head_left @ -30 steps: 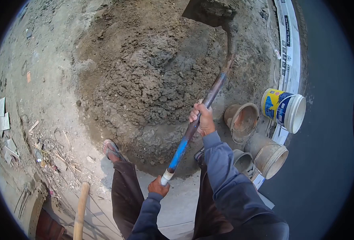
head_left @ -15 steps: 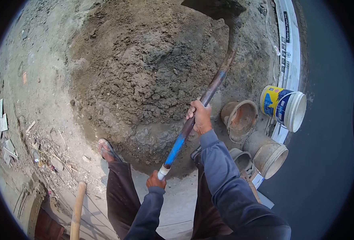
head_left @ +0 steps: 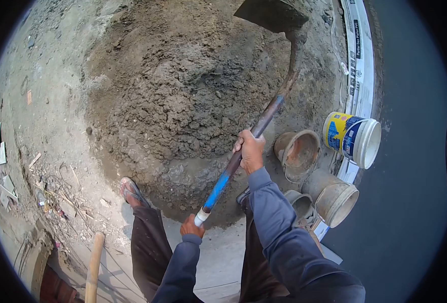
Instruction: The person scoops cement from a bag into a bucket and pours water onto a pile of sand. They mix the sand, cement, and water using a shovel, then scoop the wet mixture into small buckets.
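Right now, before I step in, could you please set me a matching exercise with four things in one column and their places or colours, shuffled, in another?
Things:
1. Left hand
2. Right hand
3. Tool blade
4. Bucket with the printed label

Places or colours:
A. At the top of the view
B. Yellow, blue and white
C. Around the white end of the handle
D. Around a dark part of the handle, past the long blue band

Right pairs: 1-C, 2-D, 3-A, 4-B
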A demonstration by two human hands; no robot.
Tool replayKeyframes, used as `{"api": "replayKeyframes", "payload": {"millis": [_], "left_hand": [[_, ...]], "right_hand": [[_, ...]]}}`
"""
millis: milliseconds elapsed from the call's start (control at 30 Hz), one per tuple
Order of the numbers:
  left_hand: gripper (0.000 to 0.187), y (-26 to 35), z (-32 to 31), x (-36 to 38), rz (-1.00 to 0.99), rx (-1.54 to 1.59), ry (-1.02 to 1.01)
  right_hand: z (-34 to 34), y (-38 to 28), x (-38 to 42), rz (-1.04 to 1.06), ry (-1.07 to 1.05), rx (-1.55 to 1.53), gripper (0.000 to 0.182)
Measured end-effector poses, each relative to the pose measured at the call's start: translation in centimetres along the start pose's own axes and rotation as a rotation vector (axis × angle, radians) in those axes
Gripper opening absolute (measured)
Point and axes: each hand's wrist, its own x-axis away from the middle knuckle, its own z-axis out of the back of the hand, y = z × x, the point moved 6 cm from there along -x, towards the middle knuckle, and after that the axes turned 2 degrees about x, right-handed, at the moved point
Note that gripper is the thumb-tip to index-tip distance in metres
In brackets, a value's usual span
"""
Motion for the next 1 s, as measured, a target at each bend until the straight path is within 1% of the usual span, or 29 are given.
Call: {"api": "replayKeyframes", "payload": {"millis": [33,100,133,167,200,233,267,333,367,400,433,467,500,567,633,667,700,733,767,800,867,900,933,967,1000], "left_hand": [[0.030,0.5,0.7,-1.9,-0.075,0.011,0.042],[0.029,1.1,1.6,-3.8,-0.077,-0.006,0.045],[0.030,1.5,1.4,-3.8,-0.032,-0.003,-0.049],[0.030,2.1,1.2,-2.8,0.013,0.000,-0.149],[0.034,3.7,0.9,-1.2,0.109,-0.028,-0.252],[0.037,4.3,0.2,0.3,0.181,-0.102,-0.242],[0.038,5.2,0.8,1.8,0.202,-0.100,-0.221],[0.039,6.4,0.8,3.8,0.127,0.009,-0.251],[0.040,6.5,0.8,6.6,0.116,0.057,-0.308],[0.040,7.0,0.8,7.9,0.124,0.065,-0.305],[0.039,8.2,0.6,8.0,0.075,0.171,-0.325],[0.038,8.9,0.4,9.1,0.037,0.272,-0.364],[0.038,10.1,1.3,9.2,0.042,0.275,-0.366],[0.040,13.6,4.3,6.3,-0.119,0.475,-0.243],[0.037,15.9,8.0,3.6,-0.225,0.611,-0.148],[0.037,16.0,8.9,3.3,-0.215,0.617,-0.137],[0.036,15.8,9.3,3.3,-0.154,0.696,-0.167],[0.034,15.3,9.6,3.7,-0.094,0.771,-0.202],[0.033,14.0,9.2,5.1,-0.036,0.847,-0.240],[0.031,12.4,8.1,8.3,0.020,0.919,-0.297],[0.030,10.1,6.2,15.2,0.056,0.871,-0.242],[0.036,8.1,3.1,19.2,0.207,0.870,-0.339],[0.035,8.3,3.2,23.0,0.337,0.988,-0.449],[0.033,8.9,4.0,25.9,0.390,1.093,-0.462],[0.032,8.9,4.2,28.2,0.387,1.131,-0.498]], "right_hand": [[0.1,0.2,-1.4,-0.004,0.007,0.003,0.013],[-0.5,1.2,-4.6,-0.011,-0.043,-0.070,0.013],[-0.7,2.4,-6.4,-0.020,-0.052,-0.071,0.013],[0.1,4.0,-7.7,-0.115,0.086,0.123,0.012],[1.4,5.2,-8.4,-0.202,0.221,0.313,0.012],[1.9,5.6,-8.9,-0.200,0.208,0.301,0.012],[3.7,5.9,-8.4,-0.220,0.226,0.332,0.012],[4.3,3.3,-7.6,-0.200,0.212,0.370,0.013],[5.6,2.3,-5.3,-0.140,0.199,0.441,0.013],[5.3,0.4,-3.8,-0.063,0.177,0.500,0.014],[4.0,-1.6,-3.5,-0.049,0.166,0.494,0.014],[2.5,-4.0,-2.6,0.054,0.093,0.522,0.016],[1.0,-6.3,-2.0,0.159,0.019,0.550,0.019],[-4.0,-9.9,-4.1,0.206,-0.119,0.566,0.032],[-10.4,-12.1,-5.8,0.183,-0.278,0.479,0.032],[-12.8,-11.9,-7.3,0.197,-0.227,0.568,0.032],[-14.5,-10.9,-7.9,0.209,-0.176,0.660,0.031],[-15.2,-9.2,-6.4,0.190,-0.185,0.741,0.031],[-16.0,-7.6,-4.6,0.183,-0.200,0.825,0.030],[-15.1,-5.2,-2.5,0.151,-0.201,0.830,0.029],[-11.7,-1.7,4.3,0.062,-0.180,0.887,0.029],[-9.2,1.0,6.2,0.025,-0.206,0.912,0.029],[-6.8,3.2,8.3,0.004,-0.199,1.013,0.029],[-5.0,4.4,10.9,-0.081,-0.212,1.057,0.031],[-2.3,7.2,11.9,-0.056,-0.213,1.104,0.031]]}}
